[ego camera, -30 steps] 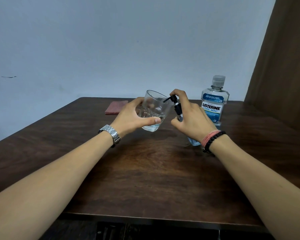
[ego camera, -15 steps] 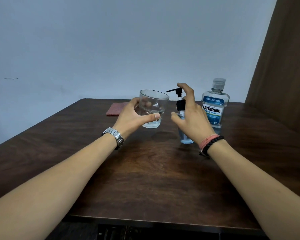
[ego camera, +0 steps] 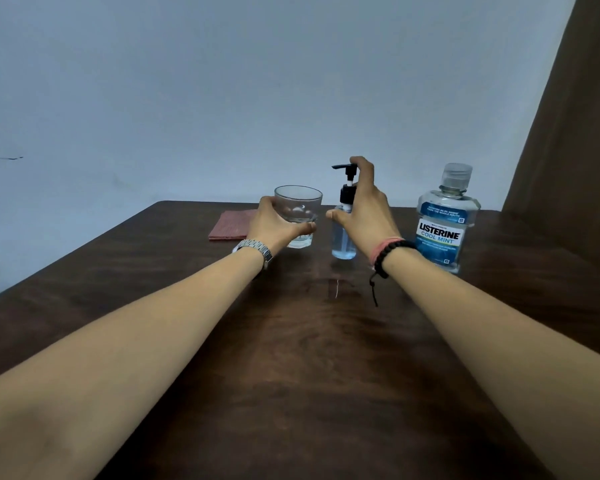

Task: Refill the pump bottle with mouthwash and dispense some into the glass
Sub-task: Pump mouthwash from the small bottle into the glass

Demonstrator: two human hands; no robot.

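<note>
Glass (ego camera: 300, 216), smooth and breakable, is gripped low round its wall by the left hand (ego camera: 274, 225), while the right hand (ego camera: 366, 209) wraps the light, tippable pump bottle (ego camera: 343, 233), one finger on its head.

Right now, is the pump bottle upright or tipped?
Upright: the pump bottle stands on the table, nozzle level, in the right hand.

Clear glass (ego camera: 300, 216) upright on the dark table, a little liquid at the bottom. At its 3 o'clock, just beside it, small pump bottle (ego camera: 343, 237) standing up, black pump raised, blue liquid inside. Further toward 3 o'clock, big mouthwash bottle (ego camera: 444, 226), cap on, upright.
</note>
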